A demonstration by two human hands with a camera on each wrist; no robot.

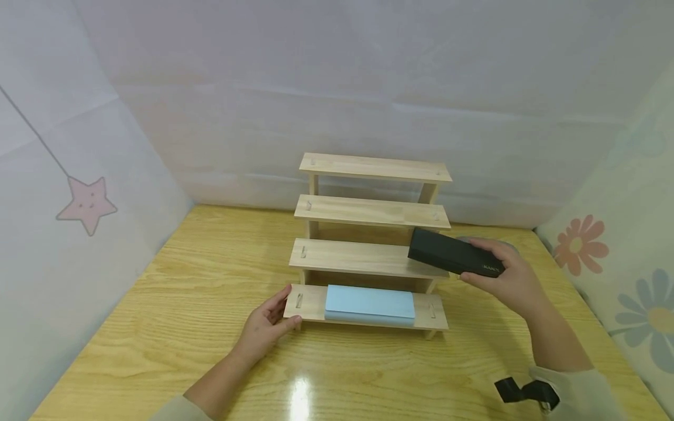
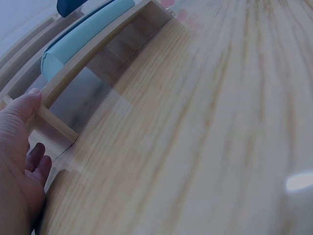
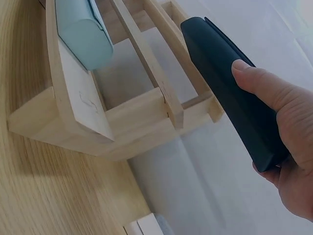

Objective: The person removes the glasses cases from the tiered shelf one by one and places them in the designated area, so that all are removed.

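Note:
A four-tier wooden display rack (image 1: 368,210) stands on the table. My left hand (image 1: 263,330) grips the left end of its lowest shelf, the thumb at the front corner and the fingers at the side. On that shelf lies a closed light blue glasses case (image 1: 370,303), lengthwise near the middle. With thumb and fingers, my right hand (image 1: 508,278) holds a black glasses case (image 1: 453,252) by its right end. In the head view the black case's left end overlaps the right part of the second shelf from the bottom. The right wrist view shows the black case (image 3: 230,93) tilted beside the upper shelves.
The wood-grain table (image 1: 184,304) runs around the rack. A pale cloth backdrop (image 1: 342,105) rises behind it, with printed side walls left and right. A black strap (image 1: 526,393) hangs from the right sleeve. A pale block-like thing (image 3: 146,225) shows at the right wrist view's bottom edge.

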